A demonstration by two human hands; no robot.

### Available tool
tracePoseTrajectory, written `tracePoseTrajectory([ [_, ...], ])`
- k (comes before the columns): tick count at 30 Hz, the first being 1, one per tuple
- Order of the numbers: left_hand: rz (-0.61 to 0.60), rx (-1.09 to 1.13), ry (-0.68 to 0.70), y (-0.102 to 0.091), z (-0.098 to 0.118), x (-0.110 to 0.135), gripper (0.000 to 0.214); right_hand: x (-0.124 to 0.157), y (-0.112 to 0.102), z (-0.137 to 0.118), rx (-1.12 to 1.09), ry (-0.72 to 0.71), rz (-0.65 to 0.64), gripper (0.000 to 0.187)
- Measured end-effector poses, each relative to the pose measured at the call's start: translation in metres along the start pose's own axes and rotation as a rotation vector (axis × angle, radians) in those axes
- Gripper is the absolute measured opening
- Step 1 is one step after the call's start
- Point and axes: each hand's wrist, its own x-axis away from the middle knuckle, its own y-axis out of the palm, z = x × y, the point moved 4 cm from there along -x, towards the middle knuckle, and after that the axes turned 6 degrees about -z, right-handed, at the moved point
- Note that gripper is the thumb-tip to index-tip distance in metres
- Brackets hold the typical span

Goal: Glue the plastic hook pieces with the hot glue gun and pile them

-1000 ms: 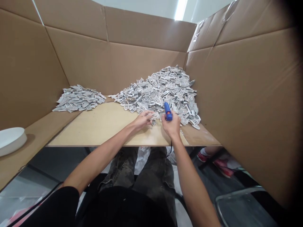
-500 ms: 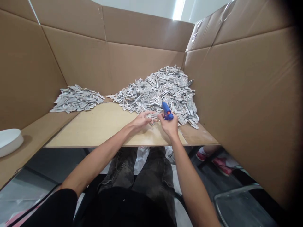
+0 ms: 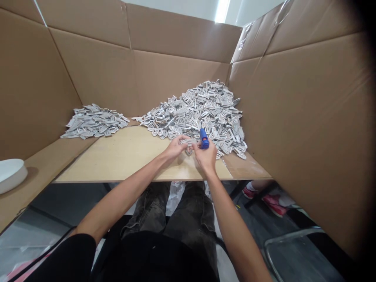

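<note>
Fingers of the left hand (image 3: 175, 147) pinch at least one grey slotted tab (image 3: 190, 141) just above the tabletop (image 3: 117, 156), before the larger heap (image 3: 202, 105), while the right hand (image 3: 207, 154) clasps a blue hand tool (image 3: 204, 139) close beside it. A loosened pinch could drop the tab among its lookalikes; with the hands this close, a tool slip might nick the left.

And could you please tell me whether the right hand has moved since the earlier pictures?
Yes; the right hand has moved left, away from the cardboard strip on its right.
</note>
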Motion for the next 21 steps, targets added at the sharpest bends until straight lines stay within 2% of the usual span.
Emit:
tracePoseTrajectory([
  [5, 0.058, -0.006, 0.024, -0.005, 0.001, 0.001, 0.045, -0.002, 0.003, 0.002, -0.117, 0.014, -0.035, 0.027],
  [8, 0.130, 0.004, 0.033, -0.015, 0.002, -0.003, 0.040, -0.004, -0.001, 0.001, -0.170, -0.019, -0.067, 0.034],
  [12, 0.248, -0.013, 0.018, -0.027, 0.003, -0.005, 0.030, -0.011, -0.008, 0.009, -0.252, 0.012, -0.223, 0.050],
  [14, 0.190, 0.016, -0.012, -0.024, 0.004, -0.005, 0.028, -0.015, -0.011, 0.013, -0.301, 0.012, -0.333, 0.054],
  [16, 0.074, 0.084, -0.057, -0.015, 0.005, -0.004, 0.026, -0.016, -0.013, 0.014, -0.317, -0.011, -0.413, 0.056],
  [21, -0.084, 0.073, -0.065, -0.002, 0.009, 0.001, 0.016, -0.014, -0.014, 0.012, -0.289, 0.005, -0.478, 0.057],
])
